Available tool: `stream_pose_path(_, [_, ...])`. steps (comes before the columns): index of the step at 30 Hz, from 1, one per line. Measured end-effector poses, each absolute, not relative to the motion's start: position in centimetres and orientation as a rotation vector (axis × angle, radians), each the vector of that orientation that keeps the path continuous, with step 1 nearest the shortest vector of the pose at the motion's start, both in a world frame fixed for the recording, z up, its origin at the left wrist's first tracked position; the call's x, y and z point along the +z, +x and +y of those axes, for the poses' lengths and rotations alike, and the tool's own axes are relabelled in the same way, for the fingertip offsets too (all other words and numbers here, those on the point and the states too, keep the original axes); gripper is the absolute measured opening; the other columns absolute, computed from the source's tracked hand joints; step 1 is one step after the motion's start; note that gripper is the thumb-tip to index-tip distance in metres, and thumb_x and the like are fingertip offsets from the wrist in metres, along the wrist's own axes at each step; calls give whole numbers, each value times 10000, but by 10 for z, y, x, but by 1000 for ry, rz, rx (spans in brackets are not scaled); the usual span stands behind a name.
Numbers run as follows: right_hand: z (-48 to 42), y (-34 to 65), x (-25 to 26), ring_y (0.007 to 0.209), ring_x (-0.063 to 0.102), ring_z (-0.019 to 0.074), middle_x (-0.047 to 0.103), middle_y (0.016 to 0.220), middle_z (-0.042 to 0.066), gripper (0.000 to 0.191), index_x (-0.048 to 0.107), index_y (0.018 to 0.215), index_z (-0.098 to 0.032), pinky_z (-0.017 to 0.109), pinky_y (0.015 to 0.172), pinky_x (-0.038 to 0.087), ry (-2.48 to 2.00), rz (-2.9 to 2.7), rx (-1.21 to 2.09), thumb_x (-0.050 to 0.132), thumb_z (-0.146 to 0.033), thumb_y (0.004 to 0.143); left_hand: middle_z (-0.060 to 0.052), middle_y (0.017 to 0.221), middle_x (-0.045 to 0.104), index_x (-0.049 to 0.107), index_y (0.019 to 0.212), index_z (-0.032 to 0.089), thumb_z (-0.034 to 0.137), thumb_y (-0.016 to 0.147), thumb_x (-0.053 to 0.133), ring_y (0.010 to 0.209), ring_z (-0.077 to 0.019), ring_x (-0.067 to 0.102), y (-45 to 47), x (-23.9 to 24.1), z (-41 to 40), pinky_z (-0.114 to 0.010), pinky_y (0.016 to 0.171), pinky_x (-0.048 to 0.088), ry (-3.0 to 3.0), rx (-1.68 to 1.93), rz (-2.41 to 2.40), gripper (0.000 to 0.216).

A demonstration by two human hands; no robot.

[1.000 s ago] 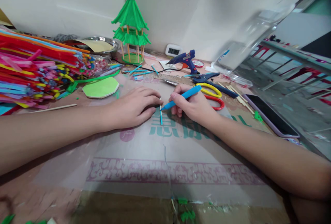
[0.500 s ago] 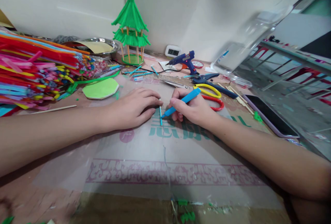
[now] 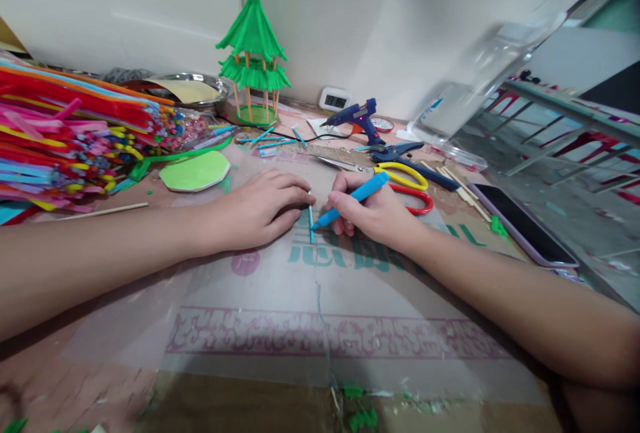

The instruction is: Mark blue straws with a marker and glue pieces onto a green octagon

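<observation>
My left hand [image 3: 257,210] lies flat on the taped cardboard sheet [image 3: 320,300], its fingertips pressing the far end of a thin blue stick [image 3: 311,223]. My right hand [image 3: 373,210] grips a blue craft knife [image 3: 353,198] like a pen. The knife's tip touches the stick near its near end. The stick points toward me between both hands.
A thick pile of coloured pipe cleaners [image 3: 75,136] fills the left. Behind stand a green pagoda model [image 3: 253,53], a green foam disc [image 3: 195,171], a blue glue gun [image 3: 356,116], yellow and red scissors [image 3: 405,183], a ruler [image 3: 330,152] and a phone [image 3: 523,223] on the right.
The knife tip has slid a little along the stick toward me. My left hand has stayed in place.
</observation>
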State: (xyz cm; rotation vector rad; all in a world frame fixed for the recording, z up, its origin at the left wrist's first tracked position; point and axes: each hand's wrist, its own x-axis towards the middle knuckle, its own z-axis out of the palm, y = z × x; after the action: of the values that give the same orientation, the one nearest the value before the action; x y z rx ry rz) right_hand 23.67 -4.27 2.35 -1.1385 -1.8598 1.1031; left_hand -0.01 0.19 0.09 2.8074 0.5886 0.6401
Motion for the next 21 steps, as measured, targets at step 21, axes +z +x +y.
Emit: stream_pose_path(21, [-37,233,25,421,539,93,648,556,-41,352,529,805,-227,196,409,425,-1186,-1744,987,742,-485,912,-133,1307,692,701,1214,178,252,1034,487,1264,-298,627,0,4,0,-513,1142,477,2771,620,617,289])
